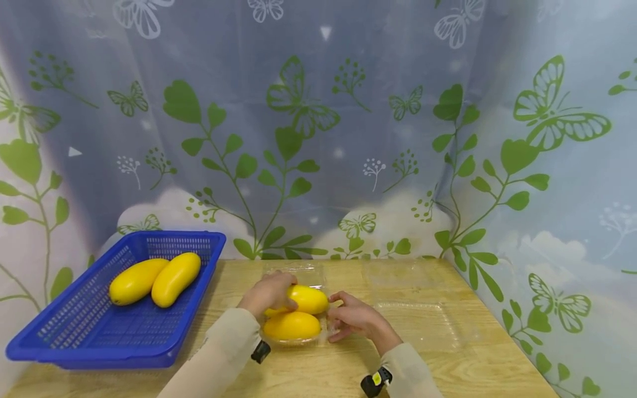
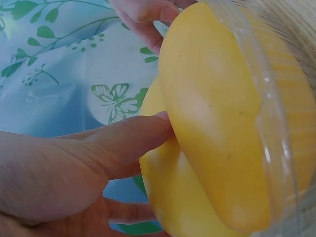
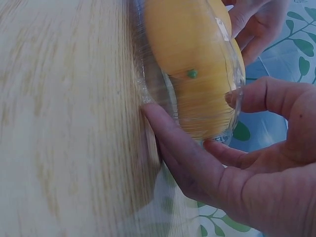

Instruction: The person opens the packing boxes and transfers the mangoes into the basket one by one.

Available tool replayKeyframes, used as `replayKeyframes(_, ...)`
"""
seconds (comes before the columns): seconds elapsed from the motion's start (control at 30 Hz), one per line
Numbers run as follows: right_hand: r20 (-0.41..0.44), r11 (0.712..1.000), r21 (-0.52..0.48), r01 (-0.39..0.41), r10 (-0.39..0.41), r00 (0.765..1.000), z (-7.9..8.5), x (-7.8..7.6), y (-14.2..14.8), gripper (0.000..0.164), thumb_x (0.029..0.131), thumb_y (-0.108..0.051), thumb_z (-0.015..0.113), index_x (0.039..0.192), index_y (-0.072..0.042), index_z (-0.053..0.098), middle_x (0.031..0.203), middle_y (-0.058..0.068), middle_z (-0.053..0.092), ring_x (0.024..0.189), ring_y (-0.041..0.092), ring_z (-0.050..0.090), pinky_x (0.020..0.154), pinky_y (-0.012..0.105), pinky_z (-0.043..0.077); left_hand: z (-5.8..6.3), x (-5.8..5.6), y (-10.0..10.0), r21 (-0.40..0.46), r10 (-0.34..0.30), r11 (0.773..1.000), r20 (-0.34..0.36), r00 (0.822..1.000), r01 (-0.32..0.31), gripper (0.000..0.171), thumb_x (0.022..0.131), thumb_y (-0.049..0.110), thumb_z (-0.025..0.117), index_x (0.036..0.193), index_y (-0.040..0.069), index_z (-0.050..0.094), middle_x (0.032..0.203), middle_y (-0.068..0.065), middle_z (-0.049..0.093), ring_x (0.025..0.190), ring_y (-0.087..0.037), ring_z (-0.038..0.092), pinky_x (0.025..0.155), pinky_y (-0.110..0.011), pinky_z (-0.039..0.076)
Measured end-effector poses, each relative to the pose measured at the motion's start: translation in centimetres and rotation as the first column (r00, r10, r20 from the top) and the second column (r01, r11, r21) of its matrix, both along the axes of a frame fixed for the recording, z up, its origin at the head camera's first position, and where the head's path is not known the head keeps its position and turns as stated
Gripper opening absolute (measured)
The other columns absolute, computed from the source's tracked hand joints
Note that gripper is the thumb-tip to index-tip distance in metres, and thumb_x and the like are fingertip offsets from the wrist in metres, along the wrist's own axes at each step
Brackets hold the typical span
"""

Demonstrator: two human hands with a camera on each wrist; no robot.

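A clear plastic tray (image 1: 297,342) sits on the table between both hands and holds yellow mangoes. The front mango (image 1: 292,326) lies along the near rim, and the rear mango (image 1: 311,300) is behind it, overlapping it. My left hand (image 1: 267,294) grips the rear mango from the left, fingers over its far side and thumb by the gap between the two fruits. At the tray's right end, my right hand (image 1: 357,318) holds the clear wall. Its thumb (image 3: 256,96) is at the rim and its other fingers reach low, close to the tabletop.
To the left stands a blue basket (image 1: 114,358) with two mangoes (image 1: 176,279) in it. Another clear tray (image 1: 418,326) lies on the right of the wooden table (image 1: 478,365), with more clear plastic (image 1: 298,268) at the back. A patterned curtain (image 1: 318,166) hangs behind.
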State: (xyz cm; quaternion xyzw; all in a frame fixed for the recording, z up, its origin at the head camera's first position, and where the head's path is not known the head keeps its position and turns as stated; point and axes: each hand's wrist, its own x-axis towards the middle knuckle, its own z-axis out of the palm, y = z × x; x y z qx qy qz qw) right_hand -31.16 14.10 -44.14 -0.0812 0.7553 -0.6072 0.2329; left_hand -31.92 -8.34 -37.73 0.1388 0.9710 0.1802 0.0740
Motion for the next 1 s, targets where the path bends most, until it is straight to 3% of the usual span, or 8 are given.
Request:
replayKeyframes(0.5, -0.011, 1.0, 0.0, -0.011, 0.011, 1.0, 0.2, 0.1, 0.1, 0.059, 0.094, -0.005, 0.054, 0.147, 0.005, 0.032, 0.077, 0.004, 0.045, 0.063, 0.014, 0.042, 0.079, 0.05, 0.065, 0.1, 0.0, -0.5, 0.011, -0.027, 1.0, 0.026, 0.999, 0.027, 0.048, 0.09, 0.021, 0.08, 0.133, 0.007, 0.064, 0.136, -0.016, 0.061, 0.129, -0.04, 0.054, 0.109, -0.058, 0.046)
replayKeyframes(1.0, -0.009, 1.0, 0.0, -0.007, 0.007, 1.0, 0.0, 0.0, 0.2, 0.062, 0.091, -0.003, 0.056, 0.148, 0.005, 0.034, 0.094, 0.01, 0.049, 0.066, 0.015, 0.045, 0.08, 0.051, 0.064, 0.5, -0.2, -1.2, 0.002, -0.093, 0.996, 0.017, 0.996, 0.093, 0.047, 0.09, 0.02, 0.08, 0.132, 0.004, 0.065, 0.138, -0.017, 0.062, 0.132, -0.037, 0.054, 0.112, -0.056, 0.045)
